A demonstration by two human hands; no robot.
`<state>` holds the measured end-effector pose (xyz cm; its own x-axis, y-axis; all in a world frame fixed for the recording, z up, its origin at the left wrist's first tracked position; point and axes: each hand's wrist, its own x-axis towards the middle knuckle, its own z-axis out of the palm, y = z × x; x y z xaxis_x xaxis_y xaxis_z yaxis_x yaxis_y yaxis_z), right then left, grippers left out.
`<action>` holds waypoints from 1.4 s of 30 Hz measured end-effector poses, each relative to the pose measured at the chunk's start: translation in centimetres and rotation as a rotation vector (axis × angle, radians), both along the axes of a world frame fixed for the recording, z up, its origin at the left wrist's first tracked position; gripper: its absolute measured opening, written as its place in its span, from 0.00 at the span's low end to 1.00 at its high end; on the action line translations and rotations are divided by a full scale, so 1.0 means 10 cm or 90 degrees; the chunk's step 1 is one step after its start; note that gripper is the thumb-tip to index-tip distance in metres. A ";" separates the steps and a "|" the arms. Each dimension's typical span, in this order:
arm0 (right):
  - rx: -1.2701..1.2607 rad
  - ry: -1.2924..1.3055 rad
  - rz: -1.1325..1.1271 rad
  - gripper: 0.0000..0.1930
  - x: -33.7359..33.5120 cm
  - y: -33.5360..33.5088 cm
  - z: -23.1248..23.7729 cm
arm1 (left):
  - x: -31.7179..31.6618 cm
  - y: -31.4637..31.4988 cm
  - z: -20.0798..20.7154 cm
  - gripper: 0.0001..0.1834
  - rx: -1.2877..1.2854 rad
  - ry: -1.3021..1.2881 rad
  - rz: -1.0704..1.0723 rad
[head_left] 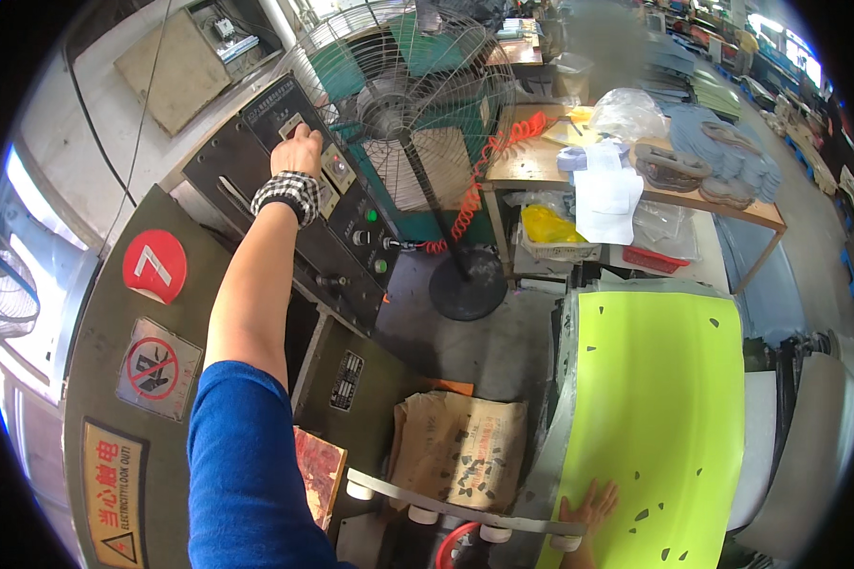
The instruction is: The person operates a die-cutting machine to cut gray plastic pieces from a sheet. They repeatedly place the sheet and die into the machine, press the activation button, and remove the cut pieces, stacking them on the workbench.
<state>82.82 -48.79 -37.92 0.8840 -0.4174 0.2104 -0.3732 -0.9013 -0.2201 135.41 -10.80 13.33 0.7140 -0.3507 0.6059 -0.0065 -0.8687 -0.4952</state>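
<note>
My left arm, in a blue sleeve with a black-and-white checked band at the wrist, reaches up to a dark control panel (266,119). At the panel's upper part my left hand (297,152) has its fingers curled over a control, which the hand itself hides. Lower right, my right hand (590,507) lies with fingers spread on a bright yellow-green sheet (659,379). Small dark cut-out shapes or holes are scattered over this sheet. Close beside that hand runs a grey bar (465,504) with white rollers.
A large caged fan (394,109) stands behind the panel on a round black base (468,284). A red coiled hose (470,190) hangs beside it. The wooden table (770,211) carries grey cut pieces and plastic bags. Below lies a brown paper sack (422,446) with dark scraps.
</note>
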 end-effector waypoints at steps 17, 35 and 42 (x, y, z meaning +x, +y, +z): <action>-0.019 -0.017 0.023 0.47 -0.03 0.01 0.03 | -0.22 0.08 -0.22 0.09 0.003 0.181 -0.400; -0.027 0.153 0.014 0.38 -0.54 -0.16 -0.07 | -6.51 0.02 -0.82 0.15 -0.041 0.384 -0.393; 0.361 0.058 0.191 0.32 -1.16 -0.78 0.37 | -10.79 0.23 -1.36 0.19 -0.326 0.130 0.409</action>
